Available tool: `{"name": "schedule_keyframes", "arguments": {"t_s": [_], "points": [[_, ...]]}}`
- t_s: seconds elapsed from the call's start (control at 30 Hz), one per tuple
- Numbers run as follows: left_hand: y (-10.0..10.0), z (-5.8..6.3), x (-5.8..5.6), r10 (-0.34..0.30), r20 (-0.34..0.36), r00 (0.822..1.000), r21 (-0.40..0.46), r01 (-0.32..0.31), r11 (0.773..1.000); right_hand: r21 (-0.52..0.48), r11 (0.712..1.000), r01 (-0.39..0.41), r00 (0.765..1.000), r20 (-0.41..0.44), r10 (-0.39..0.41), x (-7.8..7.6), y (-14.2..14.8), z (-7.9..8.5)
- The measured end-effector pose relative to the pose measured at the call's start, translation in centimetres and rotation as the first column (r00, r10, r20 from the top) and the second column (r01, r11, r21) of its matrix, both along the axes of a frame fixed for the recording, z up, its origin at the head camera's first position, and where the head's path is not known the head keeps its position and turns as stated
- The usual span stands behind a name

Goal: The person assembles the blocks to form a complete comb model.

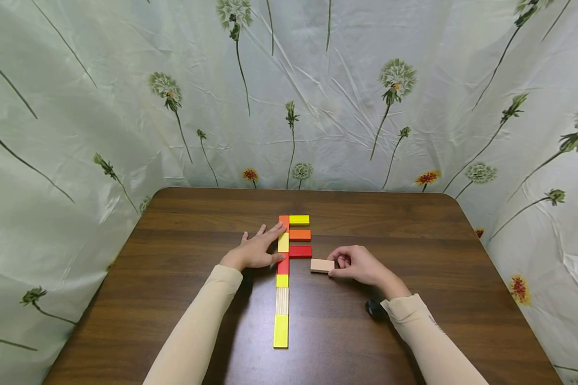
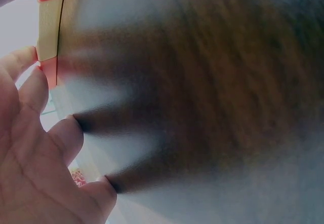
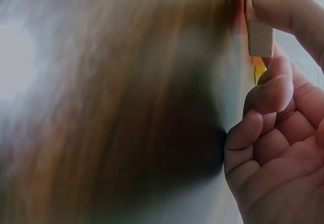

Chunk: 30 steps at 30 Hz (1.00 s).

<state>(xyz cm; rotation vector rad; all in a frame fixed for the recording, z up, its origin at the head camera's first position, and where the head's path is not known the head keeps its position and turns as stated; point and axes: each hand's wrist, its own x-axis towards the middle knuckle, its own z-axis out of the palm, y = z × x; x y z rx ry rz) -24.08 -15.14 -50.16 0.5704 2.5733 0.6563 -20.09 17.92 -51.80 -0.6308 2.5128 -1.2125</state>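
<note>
A straight column of coloured wooden blocks runs down the middle of the table, from an orange block (image 1: 284, 219) at the far end to a yellow block (image 1: 281, 331) nearest me. Three blocks branch off its right side: yellow (image 1: 299, 220), orange (image 1: 299, 235) and red (image 1: 301, 252). My left hand (image 1: 256, 251) lies beside the column, fingers spread, with index finger on the orange block and thumb at a red block (image 1: 282, 267). Between thumb and fingers, my right hand (image 1: 361, 266) pinches a plain wooden block (image 1: 322, 266), just right of and nearer than the red branch.
A small black object (image 1: 375, 309) shows by the right wrist. The brown wooden table (image 1: 197, 214) has rounded far corners, and a flower-patterned curtain (image 1: 342, 139) hangs behind its far edge. A striped pale section (image 1: 281, 300) sits within the column's near half.
</note>
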Motion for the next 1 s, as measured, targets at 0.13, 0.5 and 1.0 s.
{"name": "schedule_keyframes", "arguments": {"t_s": [0.13, 0.5, 1.0], "points": [[0.0, 0.1, 0.0, 0.002, 0.003, 1.000, -0.002, -0.002, 1.000, 0.007, 1.000, -0.018, 1.000, -0.014, 0.018, -0.1, -0.8, -0.1], [0.1, 0.2, 0.0, 0.013, 0.011, 1.000, -0.036, -0.013, 0.999, 0.016, 0.999, -0.052, 0.999, -0.004, 0.052, -0.2, -2.7, 0.0], [0.1, 0.2, 0.0, 0.015, 0.011, 1.000, -0.026, -0.014, 1.000, 0.063, 0.994, -0.085, 0.996, -0.002, 0.085, -0.5, -4.5, -0.2]]}}
